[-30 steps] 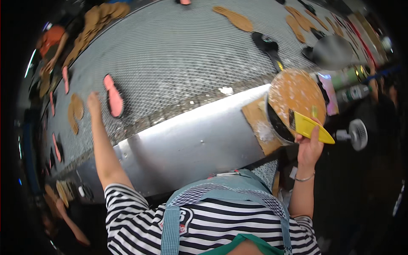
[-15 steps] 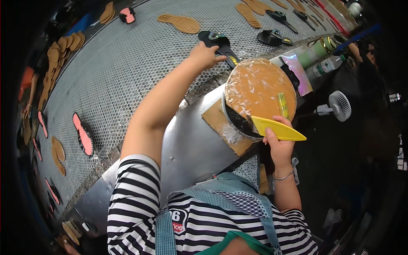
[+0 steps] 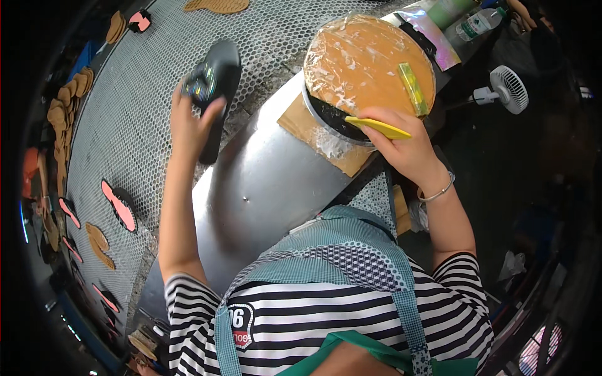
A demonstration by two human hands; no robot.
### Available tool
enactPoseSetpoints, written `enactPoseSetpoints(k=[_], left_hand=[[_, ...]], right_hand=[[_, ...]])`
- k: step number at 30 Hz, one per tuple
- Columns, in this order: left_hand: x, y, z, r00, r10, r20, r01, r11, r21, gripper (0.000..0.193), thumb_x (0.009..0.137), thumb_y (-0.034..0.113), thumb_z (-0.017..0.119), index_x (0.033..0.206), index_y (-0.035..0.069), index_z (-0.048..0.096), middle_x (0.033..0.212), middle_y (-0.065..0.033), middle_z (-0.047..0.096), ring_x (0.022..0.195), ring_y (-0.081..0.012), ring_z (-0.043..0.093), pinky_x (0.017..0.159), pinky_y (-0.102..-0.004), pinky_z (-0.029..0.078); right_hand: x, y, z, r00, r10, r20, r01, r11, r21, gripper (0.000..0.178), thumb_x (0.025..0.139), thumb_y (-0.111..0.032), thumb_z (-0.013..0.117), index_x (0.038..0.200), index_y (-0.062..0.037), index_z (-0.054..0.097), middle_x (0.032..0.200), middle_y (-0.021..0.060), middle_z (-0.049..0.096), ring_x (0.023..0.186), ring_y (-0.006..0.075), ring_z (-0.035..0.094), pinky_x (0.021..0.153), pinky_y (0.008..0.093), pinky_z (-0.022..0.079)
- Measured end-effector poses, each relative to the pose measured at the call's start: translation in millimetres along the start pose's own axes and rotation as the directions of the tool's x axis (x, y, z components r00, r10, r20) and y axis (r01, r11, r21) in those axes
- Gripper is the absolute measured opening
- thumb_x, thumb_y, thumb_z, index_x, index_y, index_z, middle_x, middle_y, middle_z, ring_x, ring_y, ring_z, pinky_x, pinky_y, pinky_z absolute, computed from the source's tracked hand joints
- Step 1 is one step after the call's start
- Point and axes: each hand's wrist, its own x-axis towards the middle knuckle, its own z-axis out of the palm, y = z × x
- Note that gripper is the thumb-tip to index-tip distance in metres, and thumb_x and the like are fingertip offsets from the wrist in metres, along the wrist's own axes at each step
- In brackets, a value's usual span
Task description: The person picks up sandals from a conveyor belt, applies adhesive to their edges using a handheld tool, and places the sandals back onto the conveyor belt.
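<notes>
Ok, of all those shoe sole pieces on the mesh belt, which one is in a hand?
The black sole, held up by the left hand near the metal sheet. The pink soles and tan insoles lie flat, untouched.

one black sole (image 3: 216,88) in hand, one yellow scraper (image 3: 376,127), one round glue tub (image 3: 367,72), one white fan (image 3: 506,88), two bottles (image 3: 476,24), one cardboard sheet (image 3: 313,135).

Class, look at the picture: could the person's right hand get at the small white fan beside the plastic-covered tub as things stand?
Probably not readily: the right hand holds a yellow scraper at the tub's rim, and the fan stands off to the right, apart; nothing blocks the way.
</notes>
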Motion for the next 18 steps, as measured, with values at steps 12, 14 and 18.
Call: enactPoseSetpoints(k=[12,14,18], left_hand=[[-119.4,19.8,-3.7,0.999,0.004,0.042,-0.009,0.993,0.114,0.074,0.056,0.044,0.083,0.111,0.001,0.058,0.134,-0.0218,0.037,0.116,-0.0385,0.045,0.097,-0.0405,0.039],[-118.7,15.8,-1.0,0.993,-0.118,-0.024,0.119,0.993,0.015,0.063,0.063,0.029,0.082,0.111,-0.003,0.055,0.129,-0.0203,0.038,0.115,-0.0356,0.045,0.095,-0.0410,0.040],[-103.9,43.4,-18.2,0.723,-0.657,0.216,0.562,0.376,-0.737,0.056,0.085,0.044,0.059,0.122,0.002,0.051,0.112,-0.0136,0.058,0.101,-0.0221,0.058,0.090,-0.0333,0.044]], right_hand=[[-14.8,0.6,9.4,0.885,0.438,-0.156,-0.308,0.804,0.508,0.020,0.089,-0.010,0.059,0.107,-0.0020,0.059,0.082,0.0026,0.062,0.055,0.0049,0.054,0.050,0.0173,0.044],[-25.6,-5.0,19.5,0.892,0.417,-0.178,-0.305,0.842,0.444,0.019,0.089,-0.009,0.059,0.107,-0.0014,0.058,0.082,0.0035,0.062,0.056,0.0060,0.055,0.051,0.0185,0.045],[-64.7,-4.4,49.1,0.876,0.431,-0.215,-0.306,0.843,0.442,0.022,0.092,-0.009,0.053,0.111,-0.0008,0.048,0.084,0.0054,0.058,0.059,0.0089,0.057,0.056,0.0204,0.048]])
